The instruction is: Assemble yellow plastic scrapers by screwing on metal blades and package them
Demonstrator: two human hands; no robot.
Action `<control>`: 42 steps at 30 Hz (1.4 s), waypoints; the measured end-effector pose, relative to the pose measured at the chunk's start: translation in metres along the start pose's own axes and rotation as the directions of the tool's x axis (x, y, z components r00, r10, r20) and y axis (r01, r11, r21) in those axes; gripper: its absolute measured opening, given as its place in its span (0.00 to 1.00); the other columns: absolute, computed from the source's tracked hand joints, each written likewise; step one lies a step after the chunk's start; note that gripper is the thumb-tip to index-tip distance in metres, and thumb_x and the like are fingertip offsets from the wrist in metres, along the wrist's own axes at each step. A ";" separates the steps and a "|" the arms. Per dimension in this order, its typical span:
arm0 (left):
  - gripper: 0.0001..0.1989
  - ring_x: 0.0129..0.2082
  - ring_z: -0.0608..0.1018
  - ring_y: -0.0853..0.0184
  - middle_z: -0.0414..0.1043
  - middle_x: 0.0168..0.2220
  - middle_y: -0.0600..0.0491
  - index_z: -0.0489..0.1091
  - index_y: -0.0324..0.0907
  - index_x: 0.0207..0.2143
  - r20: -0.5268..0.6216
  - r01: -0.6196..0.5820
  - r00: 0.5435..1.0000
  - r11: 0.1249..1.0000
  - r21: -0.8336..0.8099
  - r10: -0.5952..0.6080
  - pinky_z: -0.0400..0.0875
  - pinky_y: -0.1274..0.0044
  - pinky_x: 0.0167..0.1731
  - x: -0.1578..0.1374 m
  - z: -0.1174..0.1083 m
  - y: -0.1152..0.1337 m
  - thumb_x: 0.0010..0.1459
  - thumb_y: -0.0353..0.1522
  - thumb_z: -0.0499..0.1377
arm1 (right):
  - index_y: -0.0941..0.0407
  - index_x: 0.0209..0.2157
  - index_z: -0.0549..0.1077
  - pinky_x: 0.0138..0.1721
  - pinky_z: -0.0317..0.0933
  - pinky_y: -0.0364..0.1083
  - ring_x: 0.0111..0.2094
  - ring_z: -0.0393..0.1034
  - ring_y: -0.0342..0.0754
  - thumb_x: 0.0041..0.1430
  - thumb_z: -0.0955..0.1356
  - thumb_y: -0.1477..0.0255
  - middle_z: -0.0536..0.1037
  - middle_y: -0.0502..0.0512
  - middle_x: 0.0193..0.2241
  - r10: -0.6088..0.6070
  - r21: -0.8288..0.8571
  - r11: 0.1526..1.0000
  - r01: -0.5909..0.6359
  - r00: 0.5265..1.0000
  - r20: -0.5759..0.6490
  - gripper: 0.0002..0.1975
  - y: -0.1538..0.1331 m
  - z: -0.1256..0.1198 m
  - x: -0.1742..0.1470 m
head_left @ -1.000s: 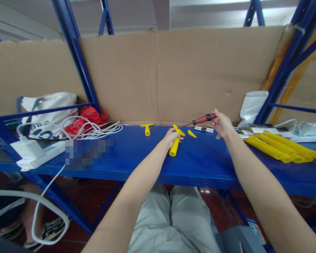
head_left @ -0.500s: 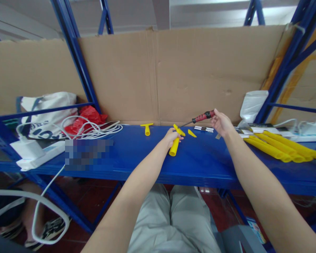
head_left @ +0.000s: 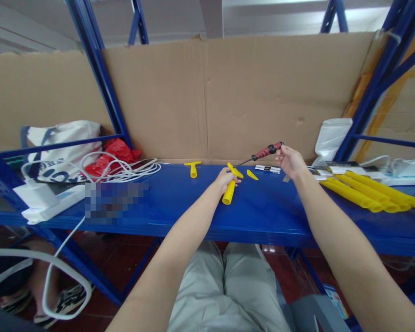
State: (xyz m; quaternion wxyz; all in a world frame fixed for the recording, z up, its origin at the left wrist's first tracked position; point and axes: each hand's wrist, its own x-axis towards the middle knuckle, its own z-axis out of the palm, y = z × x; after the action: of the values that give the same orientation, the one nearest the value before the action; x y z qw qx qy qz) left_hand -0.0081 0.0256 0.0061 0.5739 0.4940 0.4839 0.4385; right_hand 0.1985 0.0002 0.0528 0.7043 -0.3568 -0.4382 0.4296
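Very little has moved since the earlier picture: the back end of the screwdriver (head_left: pixel 267 151) has tipped up a tiny bit with the right hand (head_left: pixel 291 161), and the left hand (head_left: pixel 224 180) looks just the same. The left fingers are closed around a yellow T-shaped piece (head_left: pixel 228 194), near where its top bar meets its tube. That piece is over the middle of the blue table (head_left: pixel 180 203), and its open tube end points back toward the person, a little to the left. The right fingers are pinched on the end of the red and black handle. The big thing is how these two line up: the screwdriver slants down to the left from the right hand, and its thin rod runs to the top bar, across the way the tube points. The left hand is the nearer one to the bar. It is too small to be sure if the tip touches the bar or goes into it. Just right of the piece lies a yellow scrap (head_left: pixel 252 175), and another yellow T piece (head_left: pixel 193 171) sits off to the left.
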 end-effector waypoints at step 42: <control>0.32 0.28 0.80 0.67 0.74 0.45 0.44 0.56 0.40 0.55 0.000 0.006 1.000 1.000 -0.012 -0.006 0.65 0.84 0.18 -0.005 0.000 0.002 0.48 0.13 0.53 | 0.52 0.22 0.55 0.10 0.50 0.38 0.09 0.51 0.37 0.47 0.73 0.56 0.56 0.39 0.08 -0.043 -0.228 0.974 -0.008 0.976 -0.216 0.24 0.014 -0.001 0.005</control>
State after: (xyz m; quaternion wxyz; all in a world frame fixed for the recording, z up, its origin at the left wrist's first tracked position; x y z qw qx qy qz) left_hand -0.0086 0.0211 0.0085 0.5782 0.4891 0.4828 0.4398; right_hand 0.1968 0.0096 0.0415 0.7065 -0.4765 -0.4075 0.3282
